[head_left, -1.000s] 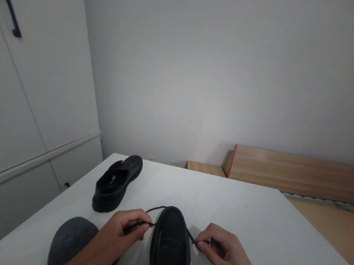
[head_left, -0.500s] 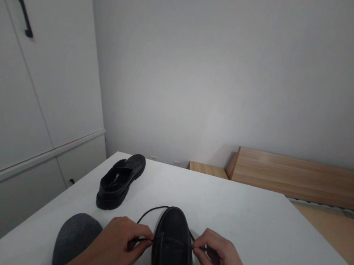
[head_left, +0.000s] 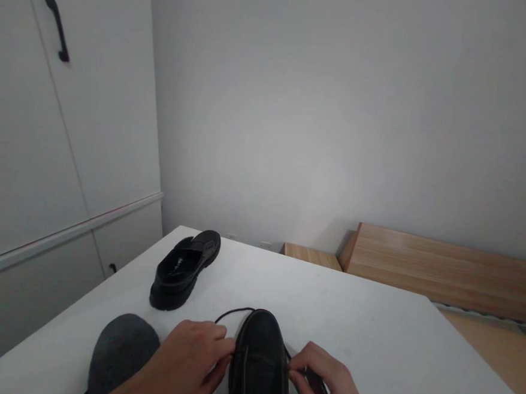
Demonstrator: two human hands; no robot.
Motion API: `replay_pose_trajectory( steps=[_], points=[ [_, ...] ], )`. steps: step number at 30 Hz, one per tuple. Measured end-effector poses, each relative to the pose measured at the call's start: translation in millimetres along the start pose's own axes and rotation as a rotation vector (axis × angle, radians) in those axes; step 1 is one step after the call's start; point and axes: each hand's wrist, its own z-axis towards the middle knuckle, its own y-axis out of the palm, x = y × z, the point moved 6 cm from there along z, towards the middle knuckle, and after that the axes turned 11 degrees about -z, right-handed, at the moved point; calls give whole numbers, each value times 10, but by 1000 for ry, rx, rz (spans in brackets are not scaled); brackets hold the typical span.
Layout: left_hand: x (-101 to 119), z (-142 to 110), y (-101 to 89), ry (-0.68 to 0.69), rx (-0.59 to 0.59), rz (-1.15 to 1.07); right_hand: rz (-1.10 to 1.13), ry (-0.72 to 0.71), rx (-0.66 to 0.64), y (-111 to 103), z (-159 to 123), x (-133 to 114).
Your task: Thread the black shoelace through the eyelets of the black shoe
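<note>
While the black shoe (head_left: 260, 365) stands toe-forward at the near edge of the white surface (head_left: 371, 324), the left hand (head_left: 188, 360) pinches the shoelace (head_left: 232, 312) at the shoe's left side, its grip closed on the lace. The right hand (head_left: 326, 384) pinches the lace at the shoe's right side. A second black shoe (head_left: 186, 269) lies well beyond and left of the first; a grey cap (head_left: 119, 352) sits just left of it.

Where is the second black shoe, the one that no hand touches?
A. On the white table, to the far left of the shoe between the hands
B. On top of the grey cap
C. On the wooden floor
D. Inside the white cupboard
A. The second black shoe lies on the white table, beyond and left of the near shoe that the left hand and right hand pinch by its lace.
</note>
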Motion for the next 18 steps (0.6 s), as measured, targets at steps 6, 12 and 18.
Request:
replay_pose_trajectory(
  steps=[6, 12, 18],
  points=[
    [75, -8, -60, -15, -37, 44, 0, -28, 20, -29, 5, -54],
    [118, 58, 1, 65, 12, 16, -61, -86, 55, -60, 6, -82],
    [117, 47, -16, 308, 402, -13, -275, -129, 76, -15, -44, -54]
  ],
)
